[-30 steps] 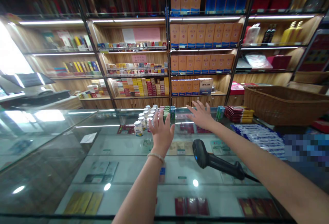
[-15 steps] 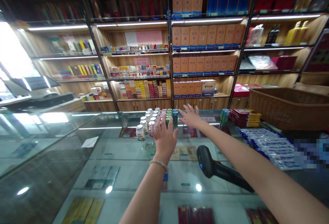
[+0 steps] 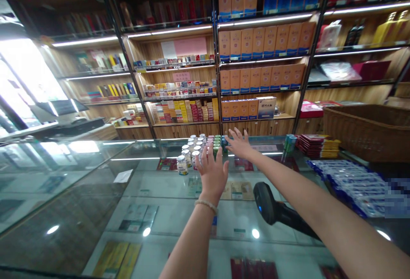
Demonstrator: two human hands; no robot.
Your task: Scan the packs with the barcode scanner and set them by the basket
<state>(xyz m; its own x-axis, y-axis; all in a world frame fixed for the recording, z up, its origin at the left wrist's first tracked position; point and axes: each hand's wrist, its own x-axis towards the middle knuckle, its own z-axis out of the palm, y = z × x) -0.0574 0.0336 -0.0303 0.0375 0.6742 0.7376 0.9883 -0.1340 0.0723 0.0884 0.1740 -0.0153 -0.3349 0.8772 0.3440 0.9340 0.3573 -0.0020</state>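
On the glass counter (image 3: pixel 179 204) stands a close group of small containers. White-capped little bottles (image 3: pixel 182 165) make up its left part, with pink-topped and green-topped containers (image 3: pixel 217 139) in rows to their right. My left hand (image 3: pixel 213 172), with a beaded bracelet on the wrist, is spread at the front of the group and hides some of it; whether it touches them I cannot tell. At the right side, by the blue containers (image 3: pixel 224 140), my right hand (image 3: pixel 238 143) has its fingers apart. Neither hand holds anything.
A black barcode scanner (image 3: pixel 265 204) lies under my right forearm. To the right are blue-and-white packets (image 3: pixel 349 185), red and yellow packs (image 3: pixel 315 145), a few blue-green cans (image 3: pixel 290 142) and a wicker basket (image 3: pixel 368 131). Shelves of orange boxes (image 3: pixel 256 42) stand behind the counter.
The whole view has shifted, so the scene sits slightly farther right. Both hands keep nearly the same place around the containers, their fingers still spread.
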